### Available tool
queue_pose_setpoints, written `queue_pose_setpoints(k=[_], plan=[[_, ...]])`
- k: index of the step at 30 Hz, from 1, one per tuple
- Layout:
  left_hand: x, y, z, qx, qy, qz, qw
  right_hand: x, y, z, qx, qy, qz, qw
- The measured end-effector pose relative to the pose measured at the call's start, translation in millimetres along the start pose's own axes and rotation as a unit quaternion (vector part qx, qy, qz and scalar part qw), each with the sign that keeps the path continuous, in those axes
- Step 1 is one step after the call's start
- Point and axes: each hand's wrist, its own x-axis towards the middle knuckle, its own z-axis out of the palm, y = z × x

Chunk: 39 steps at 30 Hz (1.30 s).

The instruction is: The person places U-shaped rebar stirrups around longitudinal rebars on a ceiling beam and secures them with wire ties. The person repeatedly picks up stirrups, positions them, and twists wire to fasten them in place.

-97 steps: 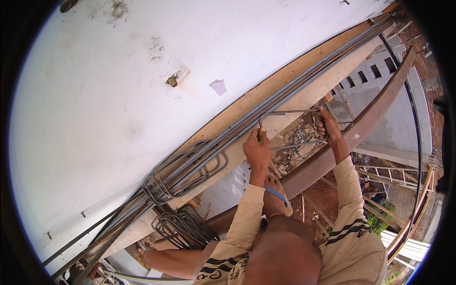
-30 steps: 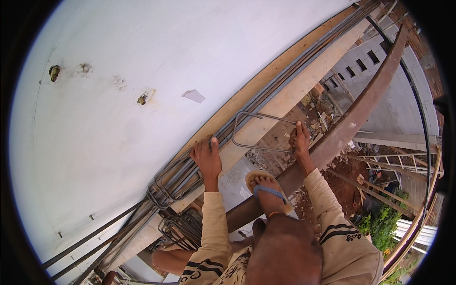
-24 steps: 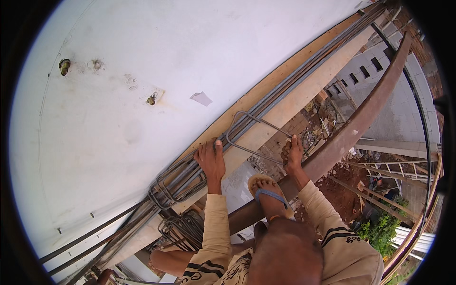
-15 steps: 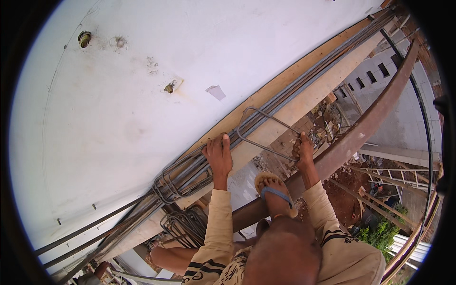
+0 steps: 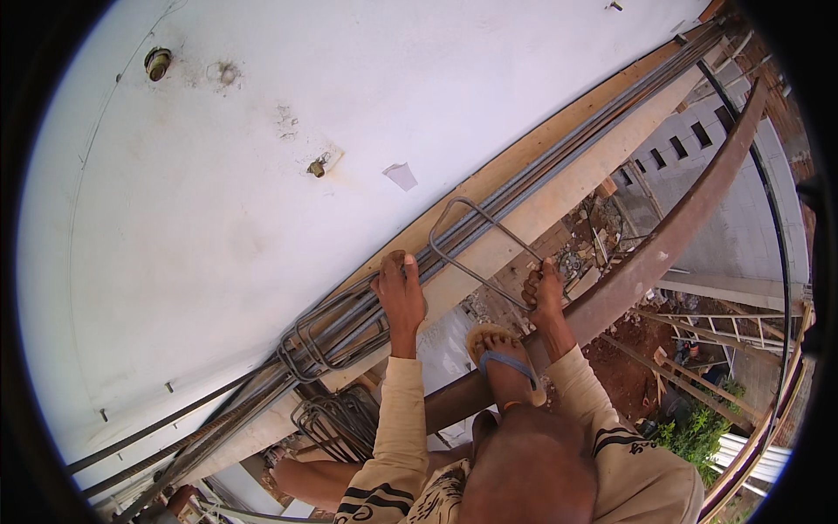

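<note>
Several long steel reinforcing bars (image 5: 559,144) run diagonally along a wooden formwork board (image 5: 559,194) beside a white wall (image 5: 262,201). A rectangular bent steel stirrup (image 5: 476,240) is hooked around the bars and sticks out toward me. My left hand (image 5: 400,293) is closed over the bars just left of that stirrup. My right hand (image 5: 543,293) grips the stirrup's outer end. More stirrups (image 5: 327,336) sit bunched on the bars left of my left hand.
My sandalled foot (image 5: 506,367) rests on a rusty curved steel beam (image 5: 663,253). A pile of loose stirrups (image 5: 340,424) lies below at the left. Rubble, timber frames and red soil lie far below at the right. A pipe stub (image 5: 157,63) pokes from the wall.
The single stirrup has slid to the right along the bars, away from the bunch. Both hands moved right with it.
</note>
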Motion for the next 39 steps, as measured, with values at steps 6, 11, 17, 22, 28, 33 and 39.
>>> queue_pose_setpoints(k=[6,11,17,22,28,33,39], plan=[[-3.2,-10.4,-1.5,-0.019,-0.022,-0.02,0.999,-20.1,44.7,18.4,0.061,0.126,0.071,0.988],[-4.2,-10.6,0.9,-0.009,-0.01,-0.013,1.0,19.2,-10.1,9.1,-0.128,0.06,-0.09,0.986],[-2.5,-5.4,4.3,-0.002,0.009,-0.018,1.0,46.8,-50.6,9.0,-0.13,-0.018,0.032,0.991],[-0.8,-5.2,0.5,-0.036,0.001,-0.037,0.999,47.0,-55.4,22.0,-0.206,-0.041,0.007,0.978],[2.8,-3.0,-8.1,-0.033,-0.032,-0.026,0.999,43.7,-78.5,37.3,-0.152,0.021,0.006,0.988],[15.1,16.4,1.0,-0.129,-0.017,-0.019,0.991,33.5,-99.5,63.1,-0.403,0.091,-0.16,0.897],[39.8,31.8,22.8,-0.042,-0.061,-0.108,0.991,19.6,-77.3,45.1,-0.441,0.089,-0.326,0.831]])
